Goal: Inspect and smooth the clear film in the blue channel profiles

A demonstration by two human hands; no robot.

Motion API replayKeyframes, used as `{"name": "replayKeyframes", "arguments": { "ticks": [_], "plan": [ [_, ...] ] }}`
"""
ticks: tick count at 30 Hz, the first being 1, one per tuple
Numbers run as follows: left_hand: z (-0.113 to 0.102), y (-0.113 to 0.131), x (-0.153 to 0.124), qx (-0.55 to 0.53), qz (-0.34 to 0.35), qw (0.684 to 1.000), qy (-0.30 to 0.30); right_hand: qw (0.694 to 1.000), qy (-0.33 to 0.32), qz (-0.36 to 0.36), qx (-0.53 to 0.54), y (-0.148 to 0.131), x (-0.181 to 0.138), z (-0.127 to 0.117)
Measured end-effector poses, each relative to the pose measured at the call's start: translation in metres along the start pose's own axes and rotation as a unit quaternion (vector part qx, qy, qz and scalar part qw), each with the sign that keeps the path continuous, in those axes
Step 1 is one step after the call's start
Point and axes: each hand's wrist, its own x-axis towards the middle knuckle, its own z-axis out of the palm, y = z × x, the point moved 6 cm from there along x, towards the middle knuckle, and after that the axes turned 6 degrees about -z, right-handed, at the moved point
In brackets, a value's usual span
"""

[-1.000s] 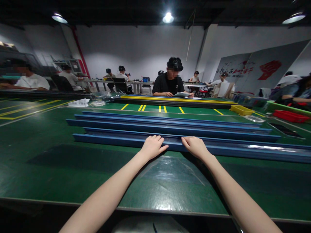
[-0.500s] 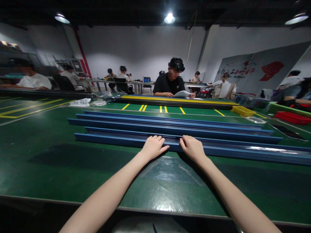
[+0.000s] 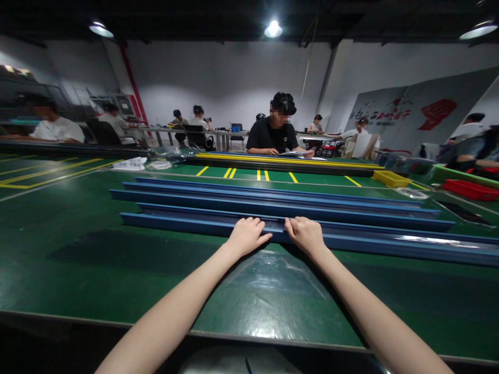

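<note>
My left hand [image 3: 247, 236] is closed over the front wall of the nearest blue channel rail [image 3: 183, 225], its fingers inside the channel and its thumb along the outer face. A little to the right, my right hand [image 3: 306, 235] grips the same rail with curled fingers; its thumb side faces my left hand. The rail lies lengthwise across the green table [image 3: 156, 291]. Right behind it rests another blue channel rail [image 3: 218, 200], parallel to it. A clear plastic sheet [image 3: 273, 270] lies on the table between my forearms.
Farther back are yellow-and-black strips [image 3: 288, 162], a yellow tray [image 3: 391, 179], a roll of clear tape [image 3: 411, 193] and a red tray [image 3: 470, 190]. A dark flat phone-like thing [image 3: 463, 213] lies at the right. Across the table sits a person in black [image 3: 268, 135] with papers.
My right hand has shifted slightly left along the rail, nearer my left hand, which stays in place. The person opposite has lowered the papers toward the table.
</note>
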Motion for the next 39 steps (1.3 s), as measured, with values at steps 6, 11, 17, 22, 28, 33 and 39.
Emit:
{"name": "replayKeyframes", "arguments": {
  "ticks": [6, 11, 17, 22, 28, 33, 39],
  "plan": [
    [0.001, 0.0, -0.001, 0.001, 0.0, 1.0, -0.004, 1.0, -0.025, -0.002, 0.002, -0.003, -0.002, 0.001],
    [0.0, 0.0, -0.001, -0.004, 0.002, 1.0, -0.012, 0.997, -0.072, 0.016, 0.016, -0.005, -0.002, 0.004],
    [-0.001, -0.001, 0.0, 0.004, -0.003, 1.0, -0.023, 0.994, -0.1, 0.039, 0.007, 0.001, 0.001, 0.005],
    [-0.003, -0.001, -0.001, 0.011, 0.004, 0.999, -0.03, 0.993, -0.107, 0.04, 0.002, 0.008, 0.003, 0.008],
    [-0.006, -0.008, 0.0, 0.01, -0.007, 1.0, -0.02, 0.987, -0.116, 0.108, -0.031, 0.04, -0.007, 0.006],
    [-0.003, -0.009, 0.0, 0.003, -0.011, 1.0, -0.022, 0.979, -0.121, 0.156, -0.05, 0.065, -0.02, 0.002],
    [0.001, -0.005, -0.001, 0.0, -0.007, 1.0, -0.023, 0.977, -0.127, 0.165, -0.049, 0.067, -0.024, 0.002]
  ]
}}
